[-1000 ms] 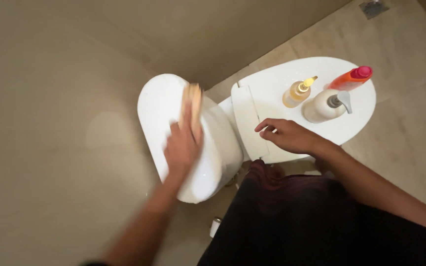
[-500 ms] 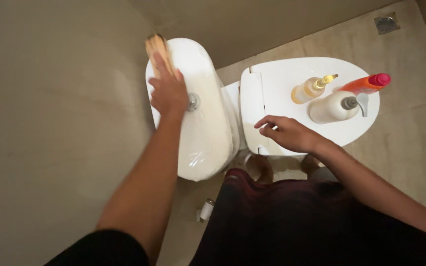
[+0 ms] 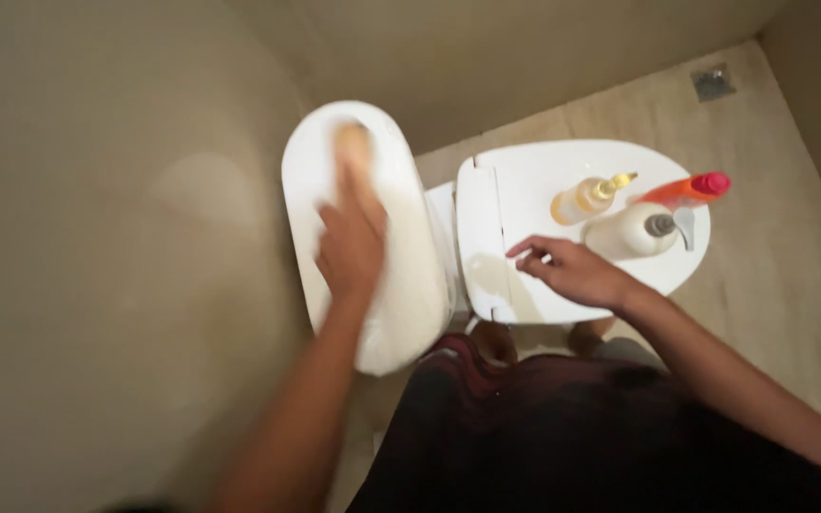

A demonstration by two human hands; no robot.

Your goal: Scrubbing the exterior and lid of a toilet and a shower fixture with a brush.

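I judge the step in hand to be scrubbing the tank lid (image 3: pixel 401 285). My left hand (image 3: pixel 352 242) lies on it, grip closed over a tan sponge (image 3: pixel 353 144) near the lid's far end; motion blur hides the finger detail. The wall runs close left of the lid, so a further stroke calls for short passes. Right of the lid, my right hand (image 3: pixel 574 271) rests with fingers spread on the closed toilet seat cover (image 3: pixel 525 190), just short of three bottles (image 3: pixel 639 214).

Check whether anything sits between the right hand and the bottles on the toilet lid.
Nothing visible does. The right hand rests on the closed toilet lid, with only bare lid between its fingers and the white pump bottle.
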